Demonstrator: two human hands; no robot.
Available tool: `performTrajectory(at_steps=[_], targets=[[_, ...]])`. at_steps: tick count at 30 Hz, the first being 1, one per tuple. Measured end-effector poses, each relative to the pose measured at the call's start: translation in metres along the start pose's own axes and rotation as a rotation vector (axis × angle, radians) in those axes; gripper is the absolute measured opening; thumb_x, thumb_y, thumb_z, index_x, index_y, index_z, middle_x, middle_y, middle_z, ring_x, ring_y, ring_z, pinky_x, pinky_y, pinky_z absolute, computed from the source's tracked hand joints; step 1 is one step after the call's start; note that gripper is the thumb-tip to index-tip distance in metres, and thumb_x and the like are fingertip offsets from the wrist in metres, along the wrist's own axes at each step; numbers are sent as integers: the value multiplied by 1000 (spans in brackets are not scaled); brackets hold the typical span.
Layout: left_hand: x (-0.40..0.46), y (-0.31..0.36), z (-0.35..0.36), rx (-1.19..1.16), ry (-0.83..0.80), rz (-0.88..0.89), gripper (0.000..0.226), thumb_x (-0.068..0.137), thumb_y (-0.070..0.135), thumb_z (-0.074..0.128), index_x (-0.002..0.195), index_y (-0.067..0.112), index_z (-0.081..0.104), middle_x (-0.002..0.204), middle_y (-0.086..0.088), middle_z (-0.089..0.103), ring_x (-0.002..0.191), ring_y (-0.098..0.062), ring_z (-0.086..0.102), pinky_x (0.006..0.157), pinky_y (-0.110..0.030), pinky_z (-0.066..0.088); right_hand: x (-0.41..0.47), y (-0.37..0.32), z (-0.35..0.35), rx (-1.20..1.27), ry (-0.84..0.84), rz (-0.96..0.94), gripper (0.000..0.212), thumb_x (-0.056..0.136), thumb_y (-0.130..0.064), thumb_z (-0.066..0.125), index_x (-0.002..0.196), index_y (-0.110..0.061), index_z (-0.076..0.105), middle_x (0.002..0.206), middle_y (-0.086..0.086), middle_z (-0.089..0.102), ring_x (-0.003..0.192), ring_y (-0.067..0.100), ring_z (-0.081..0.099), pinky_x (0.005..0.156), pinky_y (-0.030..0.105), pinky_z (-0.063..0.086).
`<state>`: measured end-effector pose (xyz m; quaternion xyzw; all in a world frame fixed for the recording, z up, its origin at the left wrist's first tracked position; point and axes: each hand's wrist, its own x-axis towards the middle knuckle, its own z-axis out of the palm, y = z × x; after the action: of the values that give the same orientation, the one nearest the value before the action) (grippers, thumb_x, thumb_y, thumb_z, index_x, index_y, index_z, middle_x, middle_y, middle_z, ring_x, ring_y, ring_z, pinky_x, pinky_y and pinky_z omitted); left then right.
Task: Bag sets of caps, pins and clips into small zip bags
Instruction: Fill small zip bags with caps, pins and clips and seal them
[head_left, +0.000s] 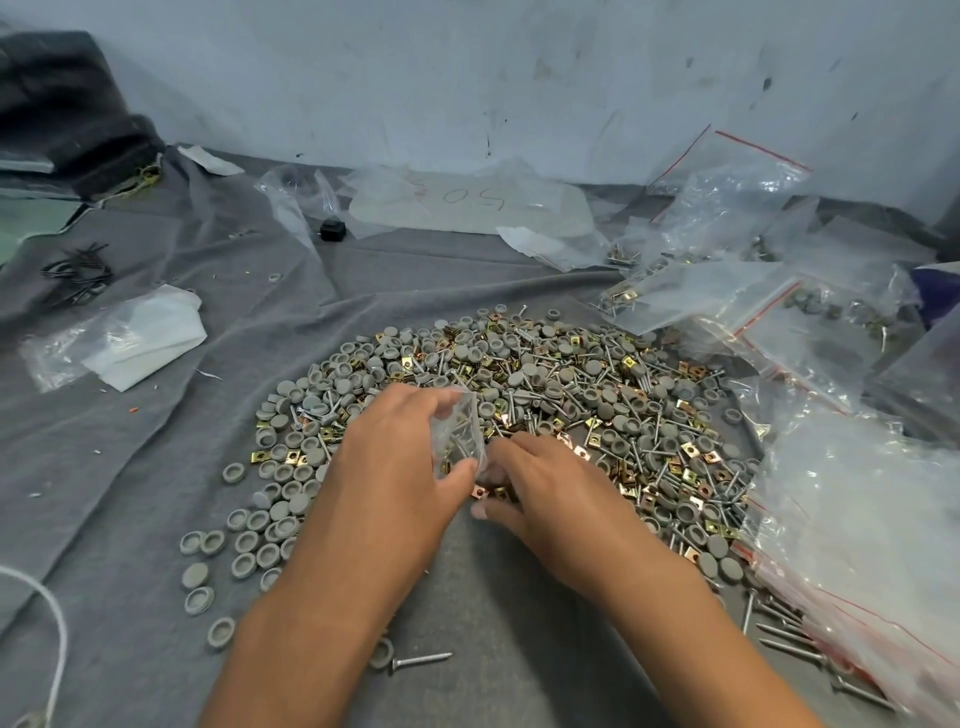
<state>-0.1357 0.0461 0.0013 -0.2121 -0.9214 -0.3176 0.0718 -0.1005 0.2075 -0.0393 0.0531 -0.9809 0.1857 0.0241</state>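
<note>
A: While left hand (400, 457) grips bag (460, 434) over pile (519, 395), pins inside, right hand (540, 483) pinches clips (491, 491).
B: Progress?
A: Filled bags (727, 306) lie right; most still loose.

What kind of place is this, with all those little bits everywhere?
Probably a small packing workshop, not a shop. A big heap of grey round plastic caps, steel pins and brass square clips lies on a grey cloth, clear red-striped zip bags pile beside it, and the left hand holds a small clear bag.
</note>
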Motion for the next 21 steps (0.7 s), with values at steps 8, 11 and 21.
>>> performTrajectory(at_steps=[8,11,21], targets=[[0,0,0,7,5,2,57,78,29,80,131,32,60,99,25,45,76,7,44,76,-12,32,3,1,2,-37,-44,35,13,101,-36,55,114,-33,58,107,-7,55,105,14,55,74,25,34],[-1,1,0,13,7,2,58,79,30,80,132,33,58,96,28,43,77,11,44,72,-8,31,-1,4,-2,1,-32,11,7,101,-34,56,107,-35,52,101,-8,55,98,15,53,71,28,33],[-1,4,2,39,2,24,55,78,26,80,130,28,61,109,17,52,77,-1,43,81,-12,32,0,-1,-25,360,663,-132,11,95,-23,69,106,-22,69,95,-14,65,85,1,59,76,10,43]])
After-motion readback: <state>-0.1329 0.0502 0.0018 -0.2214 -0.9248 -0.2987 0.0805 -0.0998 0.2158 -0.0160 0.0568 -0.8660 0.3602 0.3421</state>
